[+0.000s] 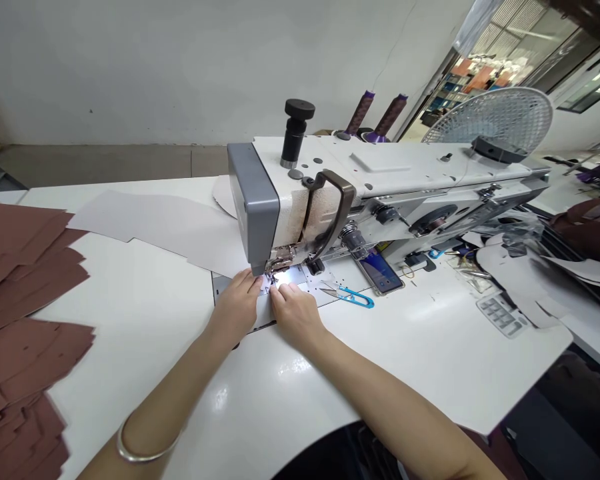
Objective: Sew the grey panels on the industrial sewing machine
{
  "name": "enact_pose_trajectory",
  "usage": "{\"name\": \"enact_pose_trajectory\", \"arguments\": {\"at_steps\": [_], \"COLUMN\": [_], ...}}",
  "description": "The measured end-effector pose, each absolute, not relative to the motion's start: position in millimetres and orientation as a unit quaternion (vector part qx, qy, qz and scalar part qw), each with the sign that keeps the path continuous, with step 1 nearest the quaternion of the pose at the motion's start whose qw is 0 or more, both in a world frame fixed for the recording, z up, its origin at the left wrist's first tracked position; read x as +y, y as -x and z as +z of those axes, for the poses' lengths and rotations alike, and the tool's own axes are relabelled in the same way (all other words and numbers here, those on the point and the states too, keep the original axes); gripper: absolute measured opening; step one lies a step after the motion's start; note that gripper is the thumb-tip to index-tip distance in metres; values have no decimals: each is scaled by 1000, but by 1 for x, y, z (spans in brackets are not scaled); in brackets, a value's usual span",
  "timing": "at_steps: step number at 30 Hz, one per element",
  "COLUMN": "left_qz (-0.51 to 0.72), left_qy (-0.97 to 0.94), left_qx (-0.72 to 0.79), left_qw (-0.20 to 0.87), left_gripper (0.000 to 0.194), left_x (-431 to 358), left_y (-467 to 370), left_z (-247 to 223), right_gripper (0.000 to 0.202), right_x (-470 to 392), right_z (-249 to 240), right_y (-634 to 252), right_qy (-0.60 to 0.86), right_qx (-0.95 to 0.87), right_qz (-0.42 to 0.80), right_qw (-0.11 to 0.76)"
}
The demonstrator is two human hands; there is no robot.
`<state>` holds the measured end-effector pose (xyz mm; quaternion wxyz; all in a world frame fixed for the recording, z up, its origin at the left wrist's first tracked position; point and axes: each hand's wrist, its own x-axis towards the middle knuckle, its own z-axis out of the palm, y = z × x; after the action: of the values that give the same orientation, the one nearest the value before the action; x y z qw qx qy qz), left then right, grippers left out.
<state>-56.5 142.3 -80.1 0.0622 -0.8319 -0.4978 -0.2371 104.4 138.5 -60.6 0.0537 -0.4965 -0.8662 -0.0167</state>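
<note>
A long, light grey cut piece of sheet material [165,223] lies flat on the table, its right end running under the head of a white sewing machine [300,193]. My left hand [236,305] is at that end, fingers together and pressing the piece down beside the presser foot [273,275]. Just right of the needle, my right hand [296,312] has its fingers closed, tips at the lit needle plate [293,275]. What lies under those fingertips is too small to make out. Blue-handled thread snips [357,298] rest right of my right hand.
Stacked brown cut pieces [27,267] cover the table's left side. A phone [380,270] lies under the machine arm. Two brown thread cones [363,113] and a white fan [500,117] stand behind. Grey scraps [510,267] clutter the right side.
</note>
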Motion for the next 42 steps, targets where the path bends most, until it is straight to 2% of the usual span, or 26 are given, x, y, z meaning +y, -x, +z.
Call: {"name": "enact_pose_trajectory", "arguments": {"at_steps": [8, 12, 16, 20, 25, 30, 37, 42], "left_qz": [-248, -212, -182, -147, -230, -303, -246, -240], "left_qy": [829, 840, 857, 865, 830, 801, 811, 810], "left_qx": [-500, -500, -480, -475, -504, -515, -531, -535], "left_qw": [20, 20, 42, 69, 60, -2, 11, 21], "left_gripper": [29, 32, 22, 28, 25, 25, 29, 29], "left_x": [146, 147, 139, 130, 135, 140, 138, 138], "left_y": [66, 71, 66, 56, 55, 53, 49, 49], "left_z": [-70, -63, -58, -57, -66, -74, -76, -76], "right_gripper": [20, 21, 22, 23, 24, 20, 17, 23], "right_x": [138, 139, 139, 140, 149, 157, 152, 139], "right_z": [-61, -66, -67, -62, -59, -56, -55, -58], "right_y": [-106, -108, -109, -109, -110, -109, -105, -111], "right_qy": [507, 511, 522, 532, 553, 565, 611, 564], "right_qx": [-860, -857, -850, -842, -817, -788, -775, -821], "right_qz": [-12, -21, -17, 3, 83, 152, 98, 23], "right_qw": [54, 67, 72, 86, 141, 191, 127, 79]}}
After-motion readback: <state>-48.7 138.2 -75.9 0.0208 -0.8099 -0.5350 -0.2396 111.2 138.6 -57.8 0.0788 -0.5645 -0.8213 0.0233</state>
